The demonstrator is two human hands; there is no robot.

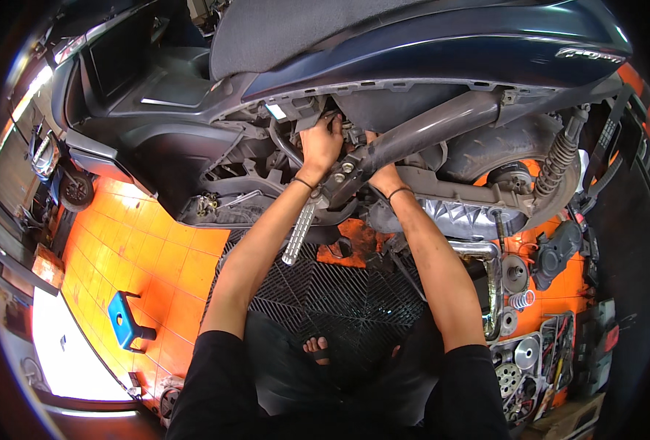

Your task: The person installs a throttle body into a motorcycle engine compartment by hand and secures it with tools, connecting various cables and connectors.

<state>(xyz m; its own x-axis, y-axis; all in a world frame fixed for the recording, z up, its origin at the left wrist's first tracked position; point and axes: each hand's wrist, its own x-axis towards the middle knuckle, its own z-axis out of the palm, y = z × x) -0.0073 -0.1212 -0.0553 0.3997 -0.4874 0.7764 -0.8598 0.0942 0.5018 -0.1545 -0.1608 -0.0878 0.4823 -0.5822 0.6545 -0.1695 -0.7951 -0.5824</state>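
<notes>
Both my arms reach into the opened side of a dark blue scooter [427, 55], below its black seat [281, 37]. My left hand [322, 150] is in the gap under the seat, among hoses and small engine parts. Its fingers are bent and closed, but what they hold is hidden. My right hand [385, 176] goes in behind a thick dark tube [442, 128], which covers most of its fingers. Between my wrists sit a bracket with bolts [343, 173] and a ridged silver footpeg [299, 233] pointing down.
At the right are the rear wheel [504, 147], a shock absorber [559, 158], a loose coil spring [521, 299] and a tray [497, 343] of metal parts. A black mat [303, 293] lies below me. A blue stool [125, 321] stands on the orange tiles [171, 271] at left.
</notes>
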